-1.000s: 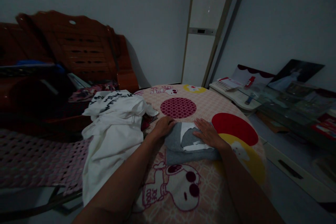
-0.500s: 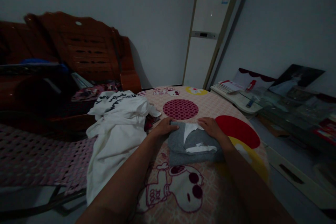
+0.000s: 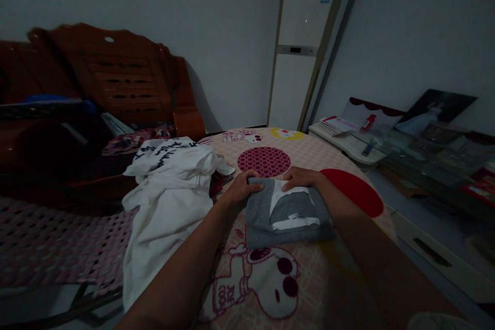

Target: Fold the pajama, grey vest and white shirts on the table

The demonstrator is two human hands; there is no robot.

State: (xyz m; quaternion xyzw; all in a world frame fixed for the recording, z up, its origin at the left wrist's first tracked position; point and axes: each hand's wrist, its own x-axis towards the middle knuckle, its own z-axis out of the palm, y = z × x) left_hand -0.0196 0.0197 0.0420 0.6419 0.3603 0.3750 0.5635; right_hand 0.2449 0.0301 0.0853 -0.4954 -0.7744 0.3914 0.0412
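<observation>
A folded grey garment (image 3: pixel 286 216) with a white panel lies on a round table covered by a pink cartoon-print cloth (image 3: pixel 266 278). My left hand (image 3: pixel 242 188) curls over the garment's far left corner and grips it. My right hand (image 3: pixel 299 179) grips the far edge near the white panel, fingers curled. A heap of white clothing with black lettering (image 3: pixel 166 191) sits just left of my left hand and hangs over the table's edge.
A red-brown wooden bench (image 3: pixel 116 82) with dark items stands at the back left. A tall white floor air conditioner (image 3: pixel 301 46) fills the corner. Papers and a framed picture (image 3: pixel 436 108) lie on a low glass-topped unit at the right. A pink woven seat (image 3: pixel 50 237) is at the left.
Both hands slid from lying flat on top of the grey garment to its far edge, and their fingers have curled around it. The view shifted slightly.
</observation>
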